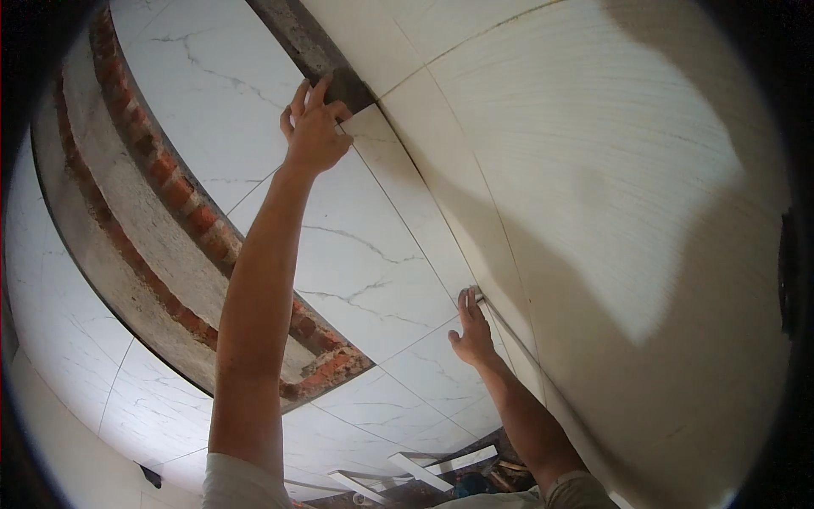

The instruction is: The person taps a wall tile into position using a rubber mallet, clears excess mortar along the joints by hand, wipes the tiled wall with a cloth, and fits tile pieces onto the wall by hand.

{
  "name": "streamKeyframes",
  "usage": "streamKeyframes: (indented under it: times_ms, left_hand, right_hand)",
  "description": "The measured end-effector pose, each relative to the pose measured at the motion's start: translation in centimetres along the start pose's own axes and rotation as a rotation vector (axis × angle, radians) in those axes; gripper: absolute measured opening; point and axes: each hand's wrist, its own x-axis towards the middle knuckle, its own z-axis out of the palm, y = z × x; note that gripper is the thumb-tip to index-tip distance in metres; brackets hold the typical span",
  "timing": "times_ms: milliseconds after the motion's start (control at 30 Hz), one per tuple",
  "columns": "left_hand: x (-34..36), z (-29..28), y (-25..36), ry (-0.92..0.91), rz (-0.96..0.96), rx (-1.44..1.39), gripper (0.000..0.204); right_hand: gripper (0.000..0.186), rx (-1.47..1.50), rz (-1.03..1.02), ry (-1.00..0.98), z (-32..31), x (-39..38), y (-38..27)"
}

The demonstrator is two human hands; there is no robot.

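Note:
A narrow white tile strip (405,182) lies along the foot of the wall, beside large white marble-veined tiles (360,254). My left hand (318,131) reaches to its far end, fingers spread and bent. The thumb side touches the strip's end, and the fingertips are over the edge of a dark bare gap (309,42). Lower on the right, my right hand (473,332) lies at the strip's near end. Its fingers are stretched out with the thumb apart. Under its fingertips shows a small greyish piece, too small to name.
A pale tiled wall (585,195) rises along the right, with shadows on it. On the left is a recess with broken red brick edges (182,195) and grey concrete (140,182). White tile offcuts (421,472) and debris lie near the lower edge.

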Motion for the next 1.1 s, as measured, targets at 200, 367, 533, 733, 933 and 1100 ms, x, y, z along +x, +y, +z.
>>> streamKeyframes:
  times_ms: [200,367,533,733,933,1100]
  left_hand:
    - [0.0,-0.1,-0.3,0.008,0.016,-0.005,0.026]
    - [0.0,-0.1,0.1,-0.018,0.001,-0.013,0.028]
    - [-0.1,0.2,-0.6,-0.029,0.002,0.008,0.031]
    - [-0.3,-0.1,-0.3,-0.015,0.011,-0.039,0.026]
    - [-1.1,-0.9,2.4,-0.034,-0.144,-0.145,0.032]
    - [-1.2,-0.3,1.6,-0.055,-0.199,-0.649,0.034]
  right_hand:
    - [0.105,-0.013,0.007,-0.023,-0.2,0.1,-0.3]
    - [0.105,-0.012,0.014,-0.028,-0.3,0.1,0.1]
    - [0.102,-0.066,-0.017,0.019,-0.5,-0.1,-0.7]
    - [0.101,-0.026,0.017,-0.035,-0.6,0.2,-0.6]
    - [0.101,-0.026,-0.012,0.019,-0.9,-0.4,-0.4]
    - [0.097,0.009,-0.046,0.054,-0.8,-0.5,-1.1]
